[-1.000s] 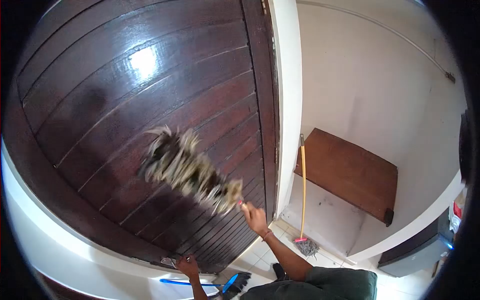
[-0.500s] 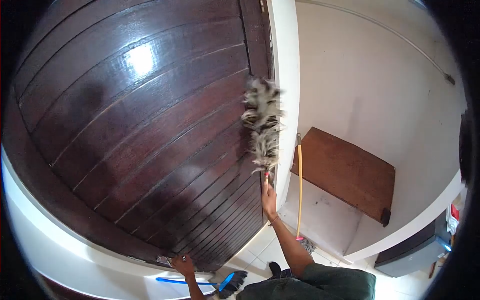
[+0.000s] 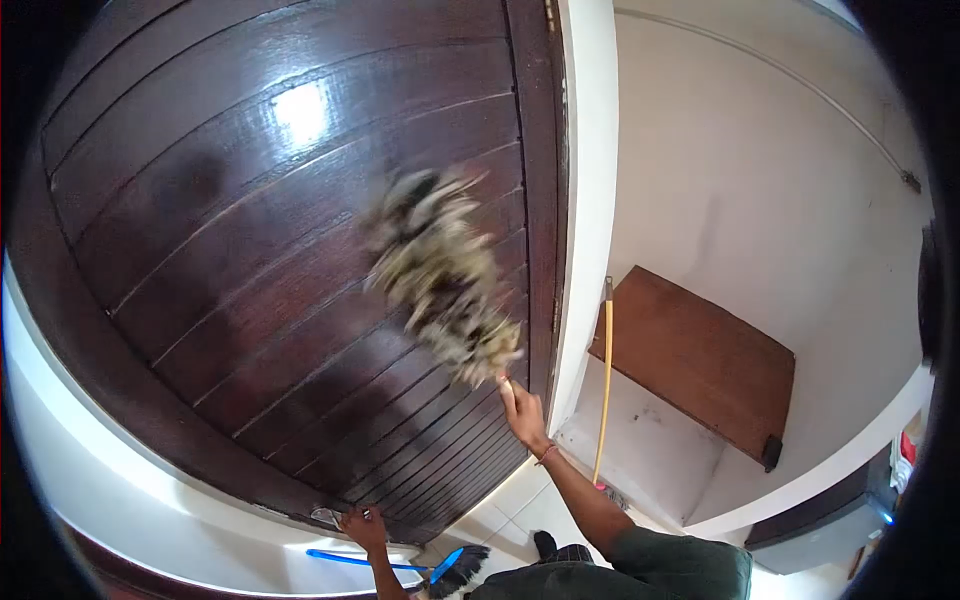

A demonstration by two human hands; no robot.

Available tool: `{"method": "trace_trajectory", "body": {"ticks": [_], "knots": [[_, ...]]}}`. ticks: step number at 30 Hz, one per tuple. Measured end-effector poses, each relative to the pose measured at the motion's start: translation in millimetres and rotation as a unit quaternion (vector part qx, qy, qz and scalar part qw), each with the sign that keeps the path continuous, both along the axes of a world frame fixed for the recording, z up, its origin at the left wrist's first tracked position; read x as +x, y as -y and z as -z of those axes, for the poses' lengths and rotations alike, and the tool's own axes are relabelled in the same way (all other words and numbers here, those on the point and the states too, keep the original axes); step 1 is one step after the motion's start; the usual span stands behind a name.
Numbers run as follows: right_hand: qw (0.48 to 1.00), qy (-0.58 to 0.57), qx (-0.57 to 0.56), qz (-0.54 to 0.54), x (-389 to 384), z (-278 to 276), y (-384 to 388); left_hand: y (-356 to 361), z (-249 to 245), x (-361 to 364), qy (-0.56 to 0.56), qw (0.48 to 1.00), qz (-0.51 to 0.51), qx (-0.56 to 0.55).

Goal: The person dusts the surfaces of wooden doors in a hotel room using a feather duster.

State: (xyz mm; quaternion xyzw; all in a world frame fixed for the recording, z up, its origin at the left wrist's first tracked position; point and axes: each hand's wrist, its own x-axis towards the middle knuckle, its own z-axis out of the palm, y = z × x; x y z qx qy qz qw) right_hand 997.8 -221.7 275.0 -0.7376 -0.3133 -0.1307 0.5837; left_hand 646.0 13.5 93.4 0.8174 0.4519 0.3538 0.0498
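Observation:
My right hand grips the short handle of a feather duster. The duster's shaggy grey and cream feathers are blurred by motion in front of the dark brown slatted wooden door. A red band circles my right wrist. Low on the left, my left hand is closed at the door's edge, around a metal door handle that is partly hidden by the fingers.
A blue-handled broom lies below my left hand. On the right, a yellow stick with a mop-like end leans by a brown wooden shelf in a white alcove. A grey appliance stands at far right.
The feather duster has swung left from the door frame onto the door's slats and now tilts to the left. My left hand stays at the door handle. The view has shifted slightly.

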Motion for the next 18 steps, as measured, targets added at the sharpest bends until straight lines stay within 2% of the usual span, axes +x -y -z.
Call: {"method": "trace_trajectory", "body": {"ticks": [3,4,7,8,11,12,15,16,18], "knots": [[0.995,-0.073,0.065,0.004,3,11,-7,3,-4,0,-0.003,1.0,-0.006,-0.012],[0.985,-0.134,0.109,0.007,16,35,-17,4,-5,-2,-0.006,1.0,-0.009,-0.015],[0.98,-0.142,0.141,-0.005,2,26,-22,1,2,-2,-0.007,1.0,-0.009,-0.015],[0.978,-0.18,0.092,-0.045,-5,25,-22,3,-1,-1,-0.006,1.0,-0.009,-0.017],[0.999,0.035,-0.022,-0.022,-16,11,-10,5,-1,-2,-0.005,1.0,-0.006,-0.009],[0.999,0.041,-0.029,-0.011,-10,15,-9,1,3,-1,-0.003,1.0,-0.005,0.004],[0.991,-0.081,0.104,0.031,8,16,-20,4,1,-5,0.007,1.0,-0.018,0.003],[0.977,-0.173,0.121,-0.003,11,15,-19,5,-1,-4,0.01,1.0,-0.021,0.004],[0.961,-0.226,0.148,-0.065,4,12,-21,7,-7,-1,0.017,1.0,-0.023,0.009]]}}
